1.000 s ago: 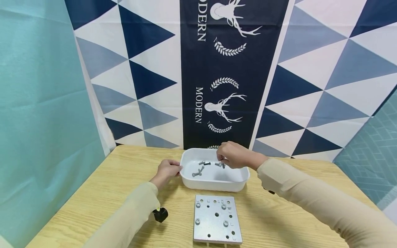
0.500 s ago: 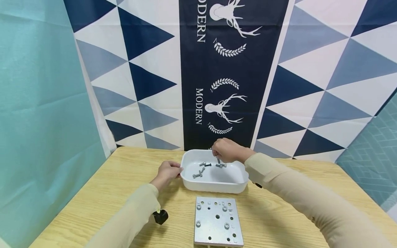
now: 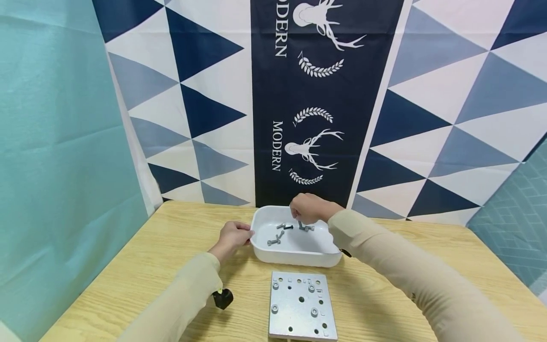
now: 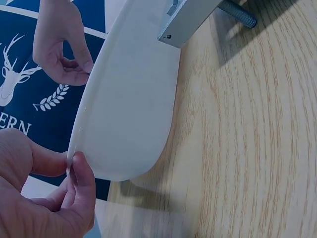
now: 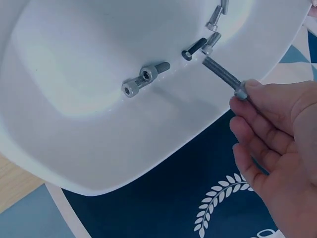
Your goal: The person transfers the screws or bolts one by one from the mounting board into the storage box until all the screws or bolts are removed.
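A white plastic tray [image 3: 295,259] stands at the back of the table. My left hand [image 3: 232,234] pinches its left rim between thumb and fingers, as the left wrist view shows close up. Above the tray's far side, my right hand [image 5: 277,134] pinches a grey socket-head bolt [image 5: 223,73] by its head, the threaded end slanting away from the fingertips. Two more socket-head bolts [image 5: 157,71] lie together on the tray floor. Elsewhere in the tray are a black screw [image 5: 194,48] and several smaller grey bolts [image 3: 273,242].
In front of the tray is a silver metal plate [image 3: 299,316] with holes and several bolts seated in it; a threaded shank [image 4: 237,13] sticks out beneath. Patterned cloth [image 3: 213,118] hangs behind the wooden table [image 3: 192,216]. A black wrist device [image 3: 223,299] sits under the left sleeve.
My right hand has lifted a bolt from the pile inside the tray and shifted slightly left with it. The left hand has stayed on the rim.
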Demonstrator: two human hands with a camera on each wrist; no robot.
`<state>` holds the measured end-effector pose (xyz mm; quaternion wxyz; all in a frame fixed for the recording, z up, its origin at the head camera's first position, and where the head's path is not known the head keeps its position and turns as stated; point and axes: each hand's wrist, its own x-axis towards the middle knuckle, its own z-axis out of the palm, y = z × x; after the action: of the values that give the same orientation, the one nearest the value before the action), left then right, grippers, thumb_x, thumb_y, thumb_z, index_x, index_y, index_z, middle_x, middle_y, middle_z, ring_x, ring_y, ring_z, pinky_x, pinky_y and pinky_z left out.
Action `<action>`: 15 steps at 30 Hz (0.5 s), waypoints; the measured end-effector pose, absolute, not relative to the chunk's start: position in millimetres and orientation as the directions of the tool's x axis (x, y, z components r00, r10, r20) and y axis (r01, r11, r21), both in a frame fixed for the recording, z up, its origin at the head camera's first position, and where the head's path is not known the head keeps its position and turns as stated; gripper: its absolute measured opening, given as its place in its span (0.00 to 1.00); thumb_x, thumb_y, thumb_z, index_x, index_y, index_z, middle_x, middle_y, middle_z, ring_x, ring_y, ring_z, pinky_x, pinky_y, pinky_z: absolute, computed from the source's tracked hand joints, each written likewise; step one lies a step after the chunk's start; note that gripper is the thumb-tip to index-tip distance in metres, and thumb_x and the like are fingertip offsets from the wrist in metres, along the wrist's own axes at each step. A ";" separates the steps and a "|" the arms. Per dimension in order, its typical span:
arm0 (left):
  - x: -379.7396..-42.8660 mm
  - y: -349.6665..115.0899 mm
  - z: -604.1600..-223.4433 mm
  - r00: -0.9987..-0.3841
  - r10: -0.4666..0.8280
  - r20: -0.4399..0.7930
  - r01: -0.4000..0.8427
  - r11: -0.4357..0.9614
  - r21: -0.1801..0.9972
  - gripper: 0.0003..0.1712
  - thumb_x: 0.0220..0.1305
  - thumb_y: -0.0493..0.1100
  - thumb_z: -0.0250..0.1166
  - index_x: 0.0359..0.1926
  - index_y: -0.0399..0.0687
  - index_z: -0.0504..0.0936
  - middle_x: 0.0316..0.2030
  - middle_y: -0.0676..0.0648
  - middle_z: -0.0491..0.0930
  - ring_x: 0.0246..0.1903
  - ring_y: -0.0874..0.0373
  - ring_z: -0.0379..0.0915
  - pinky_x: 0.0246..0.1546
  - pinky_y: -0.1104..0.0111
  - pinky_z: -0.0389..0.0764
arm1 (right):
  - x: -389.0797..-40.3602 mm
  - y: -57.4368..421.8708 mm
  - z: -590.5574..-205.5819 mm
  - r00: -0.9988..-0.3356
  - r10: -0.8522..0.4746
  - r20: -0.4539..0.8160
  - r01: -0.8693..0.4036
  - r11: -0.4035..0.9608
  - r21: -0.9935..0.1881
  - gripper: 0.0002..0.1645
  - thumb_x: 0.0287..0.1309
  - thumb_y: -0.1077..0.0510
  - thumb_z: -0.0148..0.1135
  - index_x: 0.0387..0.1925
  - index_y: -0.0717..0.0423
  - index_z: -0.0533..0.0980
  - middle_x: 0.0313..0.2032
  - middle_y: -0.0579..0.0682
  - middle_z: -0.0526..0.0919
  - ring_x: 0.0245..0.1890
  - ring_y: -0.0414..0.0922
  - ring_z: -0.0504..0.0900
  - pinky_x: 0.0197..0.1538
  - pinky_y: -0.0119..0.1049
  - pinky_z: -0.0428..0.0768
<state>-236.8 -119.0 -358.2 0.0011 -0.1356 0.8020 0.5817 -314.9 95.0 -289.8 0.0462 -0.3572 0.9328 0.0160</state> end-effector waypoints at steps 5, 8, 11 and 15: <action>-236.3 -116.6 -356.8 -0.967 -0.199 -0.160 -0.215 0.297 0.930 0.11 0.62 0.33 0.62 0.45 0.32 0.79 0.43 0.35 0.79 0.29 0.58 0.76 0.40 0.64 0.86 | -309.2 101.5 -285.4 -0.742 -0.661 -0.111 -0.667 0.744 0.027 0.12 0.55 0.65 0.65 0.43 0.55 0.82 0.43 0.51 0.84 0.43 0.45 0.79 0.51 0.40 0.82; -236.0 -117.3 -355.9 -0.970 -0.180 -0.164 -0.215 0.311 0.926 0.12 0.63 0.34 0.61 0.46 0.31 0.78 0.43 0.36 0.78 0.29 0.57 0.76 0.39 0.64 0.86 | -300.1 107.7 -280.9 -0.744 -0.660 -0.104 -0.664 0.748 0.006 0.17 0.56 0.64 0.65 0.49 0.54 0.80 0.49 0.53 0.82 0.50 0.49 0.79 0.57 0.43 0.80; -236.8 -119.7 -353.0 -0.971 -0.171 -0.165 -0.214 0.323 0.922 0.13 0.63 0.34 0.61 0.47 0.31 0.78 0.43 0.36 0.78 0.31 0.56 0.78 0.41 0.64 0.86 | -288.0 116.2 -276.7 -0.736 -0.675 -0.052 -0.676 0.737 -0.009 0.18 0.57 0.63 0.64 0.51 0.54 0.79 0.51 0.53 0.82 0.53 0.51 0.78 0.59 0.45 0.79; -237.6 -124.0 -348.3 -0.972 -0.192 -0.135 -0.202 0.389 0.899 0.15 0.63 0.37 0.62 0.49 0.34 0.77 0.46 0.37 0.78 0.40 0.51 0.78 0.46 0.62 0.84 | -265.0 131.6 -275.0 -0.698 -0.710 0.090 -0.713 0.701 -0.003 0.18 0.59 0.59 0.64 0.51 0.56 0.78 0.51 0.54 0.82 0.52 0.52 0.79 0.57 0.47 0.79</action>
<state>-237.6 -124.0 -348.3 0.0046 -0.1183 0.8335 0.5397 -265.0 131.6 -275.0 -0.0413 -0.3863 0.9212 -0.0187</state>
